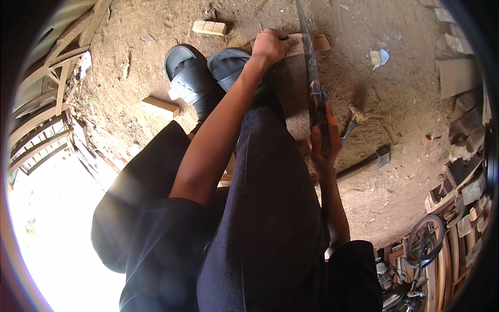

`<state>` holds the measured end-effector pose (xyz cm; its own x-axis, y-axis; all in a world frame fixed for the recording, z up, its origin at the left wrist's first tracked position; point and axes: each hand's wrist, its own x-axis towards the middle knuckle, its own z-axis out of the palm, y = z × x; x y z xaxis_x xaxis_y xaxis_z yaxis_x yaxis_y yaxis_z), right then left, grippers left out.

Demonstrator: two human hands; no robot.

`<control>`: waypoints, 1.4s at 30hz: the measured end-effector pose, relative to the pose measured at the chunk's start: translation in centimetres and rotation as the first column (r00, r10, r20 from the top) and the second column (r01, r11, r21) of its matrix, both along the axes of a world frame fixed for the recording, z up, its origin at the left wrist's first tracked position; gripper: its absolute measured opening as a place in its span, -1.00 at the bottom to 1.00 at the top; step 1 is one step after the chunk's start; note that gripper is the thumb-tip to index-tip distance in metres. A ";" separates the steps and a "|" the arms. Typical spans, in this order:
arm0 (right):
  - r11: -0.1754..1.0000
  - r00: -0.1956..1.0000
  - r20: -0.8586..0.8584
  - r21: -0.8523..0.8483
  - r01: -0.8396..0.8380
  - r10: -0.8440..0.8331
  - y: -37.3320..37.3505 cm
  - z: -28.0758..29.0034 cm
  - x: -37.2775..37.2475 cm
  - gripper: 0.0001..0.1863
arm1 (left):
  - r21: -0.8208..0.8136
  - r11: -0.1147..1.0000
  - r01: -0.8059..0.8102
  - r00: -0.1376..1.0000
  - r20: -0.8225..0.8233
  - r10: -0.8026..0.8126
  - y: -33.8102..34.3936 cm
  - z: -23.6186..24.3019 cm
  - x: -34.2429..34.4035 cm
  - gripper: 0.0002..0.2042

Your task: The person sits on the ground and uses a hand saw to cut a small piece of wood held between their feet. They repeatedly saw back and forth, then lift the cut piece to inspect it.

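Note:
My right hand [326, 140] is closed around the dark handle of a handsaw [312, 67]. Its long blade points away from me and lies across a short piece of wood [321, 43] on the ground. Just left of the blade, my left hand [271, 47] grips that wood, its thumb along the top. The wood's left part is hidden beneath the hand. My left foot and right foot, in dark sandals [186, 70], rest on the ground to the left of the wood.
Cut wood blocks lie at the far left [209, 27] and by my left foot [160, 107]. To the right of the saw is a hammer-like tool [383, 156] with a long handle. Scrap wood lines the right edge, near a bicycle-like wheel [425, 240].

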<state>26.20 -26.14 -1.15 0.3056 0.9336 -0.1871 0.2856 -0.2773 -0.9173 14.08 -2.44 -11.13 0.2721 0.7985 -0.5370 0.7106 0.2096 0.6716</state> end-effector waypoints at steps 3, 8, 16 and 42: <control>0.999 1.000 0.008 -0.046 -0.013 0.013 -0.2 0.2 0.5 -0.44 | -0.015 1.000 -0.019 1.000 0.019 0.019 -0.1 -0.2 0.1 -0.49; 0.989 0.985 0.163 0.129 -0.071 0.050 1.5 -0.1 0.4 -0.44 | -0.033 0.999 -0.041 0.999 -0.002 0.041 0.0 -0.3 0.2 -0.48; 0.985 0.985 0.146 0.130 -0.111 0.091 0.0 -0.2 1.9 -0.42 | -0.004 1.000 -0.001 0.998 -0.055 0.000 0.5 -0.9 0.1 -0.54; 0.993 0.984 0.174 0.101 -0.061 0.042 -0.5 -3.4 1.1 -0.43 | -0.004 0.999 0.038 0.998 -0.058 -0.038 0.3 -2.1 -0.5 -0.45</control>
<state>27.28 -26.65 -4.53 0.2756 0.9606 -0.0353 0.4527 -0.1621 -0.8768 13.63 -2.12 -13.22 0.2709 0.7863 -0.5553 0.7558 0.1835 0.6285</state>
